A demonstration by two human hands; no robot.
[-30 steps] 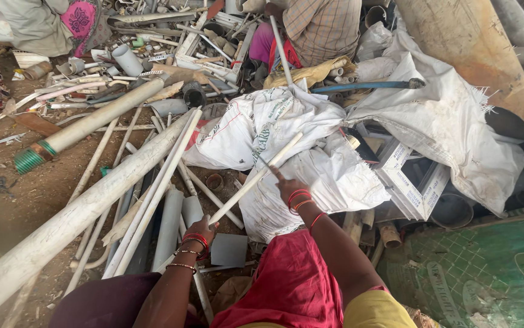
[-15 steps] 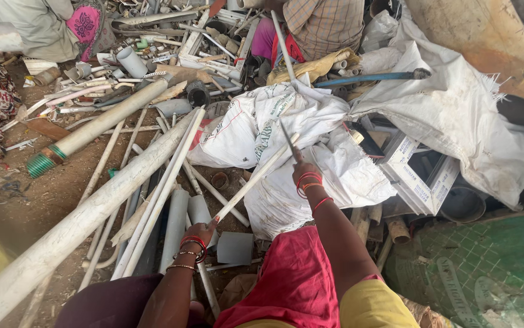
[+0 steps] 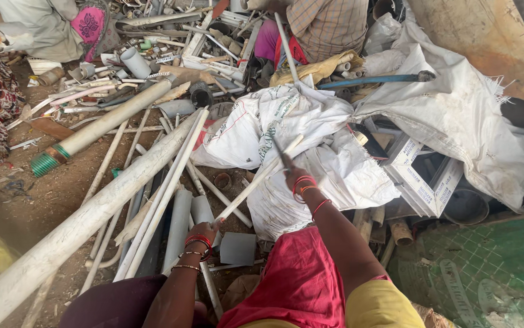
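Our fingers on the left hand point(image 3: 204, 232) are wrapped around the near end of a thin white pipe point(image 3: 256, 180), which slants up and away from them toward the white sacks point(image 3: 286, 130). The right hand point(image 3: 295, 177) is closed on the handle of a slim dark tool point(image 3: 279, 152), seemingly a blade, whose tip stands just above the pipe's far half; we cannot tell whether it touches. We judge that we hold the pipe low and angled so the sacks prop its far end and steady it under the tool.

Left of our left fingers lie a big dusty pipe point(image 3: 92, 222) and several thinner white ones point(image 3: 165, 194) side by side on the dirt. Beyond both hands, past the sacks, a person in a checked shirt point(image 3: 329, 24) sits among more scrap, with a blue pipe point(image 3: 377, 79) lying across the sacks.
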